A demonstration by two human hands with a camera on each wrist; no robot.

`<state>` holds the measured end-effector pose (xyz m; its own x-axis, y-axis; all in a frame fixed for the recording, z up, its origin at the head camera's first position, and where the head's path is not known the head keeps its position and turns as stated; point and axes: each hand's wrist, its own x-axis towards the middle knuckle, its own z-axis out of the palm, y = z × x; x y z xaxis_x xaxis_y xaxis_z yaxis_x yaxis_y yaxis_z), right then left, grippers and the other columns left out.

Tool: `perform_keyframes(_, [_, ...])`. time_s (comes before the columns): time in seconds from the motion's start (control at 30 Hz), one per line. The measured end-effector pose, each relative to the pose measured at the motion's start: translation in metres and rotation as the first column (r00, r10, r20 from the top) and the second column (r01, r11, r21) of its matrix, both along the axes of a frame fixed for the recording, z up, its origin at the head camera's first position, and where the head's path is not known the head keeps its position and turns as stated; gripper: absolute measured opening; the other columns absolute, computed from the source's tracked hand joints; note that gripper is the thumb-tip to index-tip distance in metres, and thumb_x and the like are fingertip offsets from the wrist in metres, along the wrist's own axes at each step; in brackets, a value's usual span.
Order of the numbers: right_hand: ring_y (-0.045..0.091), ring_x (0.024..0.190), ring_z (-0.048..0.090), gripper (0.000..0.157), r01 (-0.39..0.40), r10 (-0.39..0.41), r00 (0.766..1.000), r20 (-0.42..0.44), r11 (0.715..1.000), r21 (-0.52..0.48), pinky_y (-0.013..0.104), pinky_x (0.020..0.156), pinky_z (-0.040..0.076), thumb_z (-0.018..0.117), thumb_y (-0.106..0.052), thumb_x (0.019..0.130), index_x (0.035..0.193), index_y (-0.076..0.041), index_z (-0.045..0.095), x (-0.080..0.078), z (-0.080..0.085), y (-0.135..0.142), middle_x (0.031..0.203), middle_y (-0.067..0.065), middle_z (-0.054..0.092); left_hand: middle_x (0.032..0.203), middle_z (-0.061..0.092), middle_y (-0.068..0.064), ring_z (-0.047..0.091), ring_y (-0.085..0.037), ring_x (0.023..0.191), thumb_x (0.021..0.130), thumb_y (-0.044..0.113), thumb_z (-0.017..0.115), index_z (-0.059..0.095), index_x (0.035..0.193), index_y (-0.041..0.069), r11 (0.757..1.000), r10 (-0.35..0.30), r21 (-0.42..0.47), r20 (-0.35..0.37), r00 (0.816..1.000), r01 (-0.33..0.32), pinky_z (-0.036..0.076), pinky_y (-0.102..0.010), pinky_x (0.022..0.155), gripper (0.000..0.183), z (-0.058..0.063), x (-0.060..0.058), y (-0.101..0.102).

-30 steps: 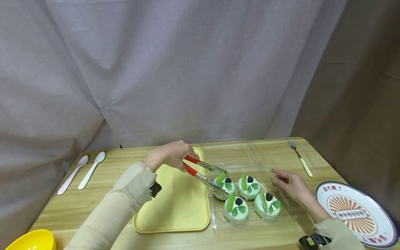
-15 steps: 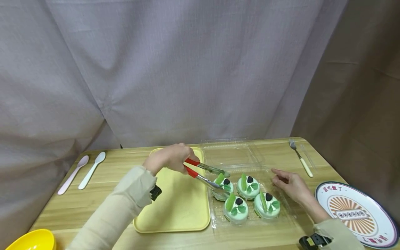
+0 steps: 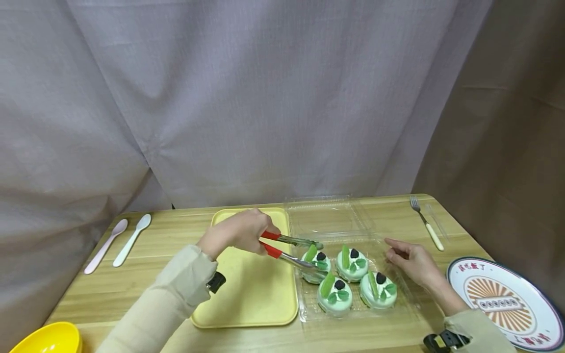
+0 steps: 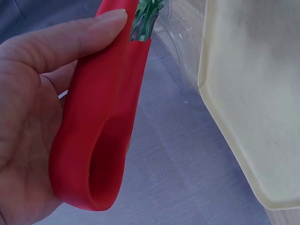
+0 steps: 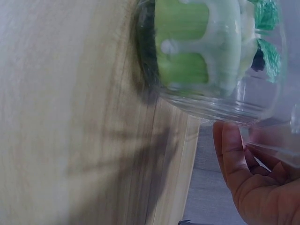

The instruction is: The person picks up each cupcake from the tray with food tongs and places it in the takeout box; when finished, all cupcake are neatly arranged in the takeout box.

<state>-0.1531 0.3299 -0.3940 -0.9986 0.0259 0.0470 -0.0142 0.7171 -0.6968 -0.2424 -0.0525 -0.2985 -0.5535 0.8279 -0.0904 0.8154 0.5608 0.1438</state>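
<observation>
My left hand (image 3: pixel 247 230) grips metal tongs (image 4: pixel 103 93) by their red handles, the thumb lying along one handle. The tongs' two arms spread around the back-left small cake (image 3: pixel 315 264), one at its far side and one at its near side. That cake sits with several like it, pale green with a dark berry and green leaves, in a clear plastic container (image 3: pixel 304 306). At the container's right side, my right hand (image 3: pixel 415 262) pinches the rim with fingers and thumb. One cake (image 5: pixel 187 42) shows through the plastic wall in the right wrist view.
A yellow tray (image 3: pixel 247 294) lies left of the container, whose clear lid (image 3: pixel 326 218) is folded back. A fork (image 3: pixel 425 223) and a patterned plate (image 3: pixel 503 299) are at right. Two spoons (image 3: pixel 130 242) and a yellow bowl (image 3: pixel 48 338) are at left.
My left hand has lowered a little, bringing the tongs lower around the back-left cake. The right hand keeps its place at the container's rim.
</observation>
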Motion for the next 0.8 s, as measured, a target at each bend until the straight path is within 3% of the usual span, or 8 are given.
perform_keyframes(0.27, [-0.006,0.072,0.061,0.044,-0.002,0.003,1.000,0.012,0.999,-0.037,0.018,0.063,0.053,0.054,-0.001,0.096,0.134,0.018,0.044,-0.001,-0.001,0.000,0.099,0.027,0.069,0.107,0.072,-0.003,0.064,-0.017,0.088,0.071,0.012,0.079,0.070,0.120,0.012,0.998,0.007,0.061,-0.033,0.999,-0.005,0.052,-0.031,0.078,0.050,-0.001,0.000,-0.006])
perform_keyframes(0.47, [-0.006,0.071,0.060,0.044,-0.001,0.002,1.000,0.011,1.000,-0.023,0.018,0.062,0.053,0.055,-0.001,0.096,0.134,0.018,0.044,-0.001,-0.001,0.001,0.099,0.027,0.069,0.118,0.071,-0.004,0.065,-0.024,0.105,0.071,0.008,0.079,0.069,0.123,0.016,0.999,-0.027,0.026,-0.073,0.997,0.029,0.052,-0.039,0.089,0.053,0.007,-0.008,-0.006])
perform_keyframes(0.63, [-0.007,0.070,0.057,0.044,0.009,-0.009,1.000,0.004,1.000,-0.008,0.017,0.061,0.051,0.056,-0.002,0.096,0.134,0.018,0.045,-0.001,-0.003,0.001,0.098,0.025,0.069,0.123,0.070,-0.001,0.064,-0.024,0.111,0.072,0.008,0.079,0.069,0.123,0.019,1.000,-0.024,-0.008,-0.079,0.997,0.024,0.052,-0.041,0.092,0.053,0.011,-0.010,-0.002])
perform_keyframes(0.8, [-0.007,0.070,0.058,0.044,0.004,-0.004,1.000,0.003,1.000,-0.008,0.017,0.061,0.051,0.056,-0.003,0.096,0.134,0.018,0.045,-0.002,-0.002,0.000,0.098,0.025,0.069,0.118,0.071,-0.003,0.065,-0.025,0.109,0.071,0.009,0.079,0.070,0.122,0.018,0.999,-0.028,0.020,-0.096,0.995,0.030,0.052,-0.041,0.090,0.052,0.007,-0.010,-0.002])
